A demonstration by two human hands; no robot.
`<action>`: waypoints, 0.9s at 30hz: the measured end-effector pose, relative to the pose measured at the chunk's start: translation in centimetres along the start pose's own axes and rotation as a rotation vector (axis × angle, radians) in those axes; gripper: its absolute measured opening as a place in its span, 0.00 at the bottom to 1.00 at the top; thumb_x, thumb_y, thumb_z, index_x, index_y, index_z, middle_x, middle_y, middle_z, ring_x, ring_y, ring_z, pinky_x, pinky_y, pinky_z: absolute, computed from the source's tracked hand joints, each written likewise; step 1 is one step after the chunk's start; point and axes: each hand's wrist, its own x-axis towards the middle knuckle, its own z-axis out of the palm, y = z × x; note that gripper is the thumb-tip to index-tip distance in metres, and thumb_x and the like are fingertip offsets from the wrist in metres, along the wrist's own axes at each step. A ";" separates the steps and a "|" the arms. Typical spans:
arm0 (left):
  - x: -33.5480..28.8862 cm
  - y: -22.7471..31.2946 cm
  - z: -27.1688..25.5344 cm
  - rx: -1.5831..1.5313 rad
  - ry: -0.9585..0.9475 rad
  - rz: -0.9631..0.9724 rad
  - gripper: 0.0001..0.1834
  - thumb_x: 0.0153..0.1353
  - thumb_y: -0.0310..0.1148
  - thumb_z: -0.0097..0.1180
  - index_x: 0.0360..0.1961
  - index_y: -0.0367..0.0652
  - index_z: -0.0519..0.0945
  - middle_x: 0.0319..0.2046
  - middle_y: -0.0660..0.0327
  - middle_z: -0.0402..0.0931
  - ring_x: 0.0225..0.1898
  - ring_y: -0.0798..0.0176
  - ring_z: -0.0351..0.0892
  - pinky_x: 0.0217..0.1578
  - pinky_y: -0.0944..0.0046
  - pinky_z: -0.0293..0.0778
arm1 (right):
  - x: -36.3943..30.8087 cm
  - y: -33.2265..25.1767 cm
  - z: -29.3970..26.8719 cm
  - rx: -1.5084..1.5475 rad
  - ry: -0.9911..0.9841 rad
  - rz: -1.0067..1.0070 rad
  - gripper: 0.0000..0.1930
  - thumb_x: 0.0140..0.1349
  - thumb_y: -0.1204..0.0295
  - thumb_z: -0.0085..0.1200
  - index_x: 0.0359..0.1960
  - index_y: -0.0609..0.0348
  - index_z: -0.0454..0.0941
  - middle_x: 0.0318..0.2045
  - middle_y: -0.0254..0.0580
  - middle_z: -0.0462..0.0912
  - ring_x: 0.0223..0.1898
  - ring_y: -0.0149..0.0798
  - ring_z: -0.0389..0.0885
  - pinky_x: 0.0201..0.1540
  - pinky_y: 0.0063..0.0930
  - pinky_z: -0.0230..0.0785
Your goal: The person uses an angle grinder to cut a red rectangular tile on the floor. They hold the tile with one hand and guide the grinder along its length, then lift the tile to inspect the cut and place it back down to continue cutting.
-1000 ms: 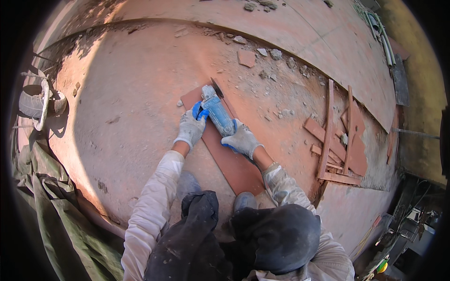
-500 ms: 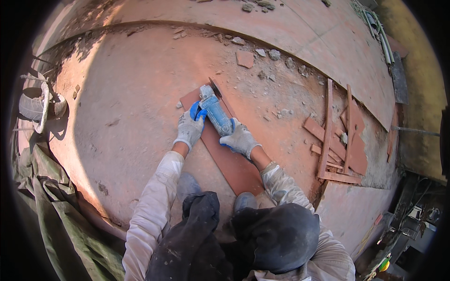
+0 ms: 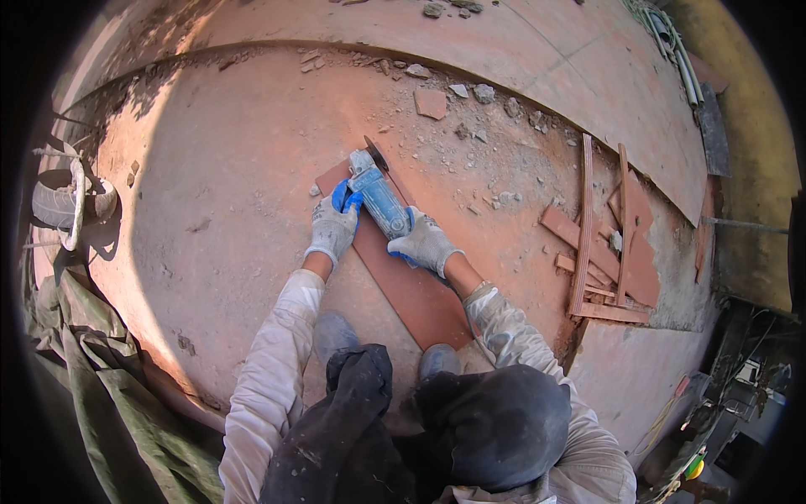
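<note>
Dusty floor (image 3: pixel 227 168); gloved hands (image 3: pixel 334 227) (image 3: pixel 425 244) grip blue, seemingly plastic grinder (image 3: pixel 379 203)

Gloved left hand (image 3: pixel 334 225) grips the head end of a blue angle grinder (image 3: pixel 379 200); gloved right hand (image 3: pixel 425 245) holds its rear body. The dark disc (image 3: pixel 377 154) stands at the right edge of a long red tile (image 3: pixel 411 294), contact unconfirmed. Tile lies on the dusty floor (image 3: pixel 227 185), with broken tile pieces (image 3: pixel 645 269) well apart at right and a tyre (image 3: pixel 52 207) at far left.
</note>
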 end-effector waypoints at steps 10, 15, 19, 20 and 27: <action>-1.5 0.7 -0.3 -0.097 -0.017 -0.008 0.29 0.77 0.45 0.63 0.70 0.37 0.80 0.52 0.40 0.90 0.55 0.39 0.90 0.58 0.48 0.83 | -1.2 1.1 0.5 -0.070 0.042 -0.048 0.40 0.52 0.60 0.70 0.64 0.72 0.72 0.44 0.67 0.89 0.40 0.57 0.93 0.43 0.47 0.86; -2.4 0.8 0.2 -0.140 -0.017 0.024 0.29 0.78 0.44 0.63 0.70 0.36 0.80 0.53 0.40 0.89 0.56 0.39 0.90 0.59 0.47 0.82 | -2.1 2.1 0.6 -0.097 0.045 -0.036 0.41 0.51 0.59 0.70 0.65 0.72 0.72 0.46 0.69 0.89 0.45 0.60 0.93 0.48 0.49 0.85; -3.4 0.2 1.1 -0.148 -0.082 -0.029 0.29 0.78 0.44 0.63 0.72 0.37 0.79 0.60 0.39 0.86 0.61 0.38 0.87 0.63 0.47 0.80 | -3.2 3.2 0.8 -0.071 0.025 0.000 0.41 0.50 0.58 0.70 0.65 0.71 0.73 0.47 0.70 0.89 0.51 0.64 0.91 0.56 0.51 0.82; -3.7 0.0 1.3 -0.169 -0.108 -0.048 0.29 0.78 0.44 0.63 0.72 0.38 0.79 0.62 0.39 0.84 0.63 0.38 0.86 0.64 0.46 0.80 | -3.5 3.5 1.0 -0.087 0.047 -0.016 0.42 0.50 0.58 0.70 0.65 0.70 0.73 0.48 0.70 0.89 0.53 0.64 0.90 0.57 0.51 0.82; -7.3 -0.6 3.5 -0.058 -0.033 0.101 0.31 0.78 0.45 0.63 0.75 0.41 0.76 0.74 0.35 0.72 0.76 0.31 0.70 0.76 0.41 0.68 | -6.5 5.7 1.1 -0.096 0.048 0.010 0.42 0.51 0.58 0.70 0.66 0.70 0.73 0.51 0.72 0.88 0.56 0.65 0.89 0.60 0.50 0.80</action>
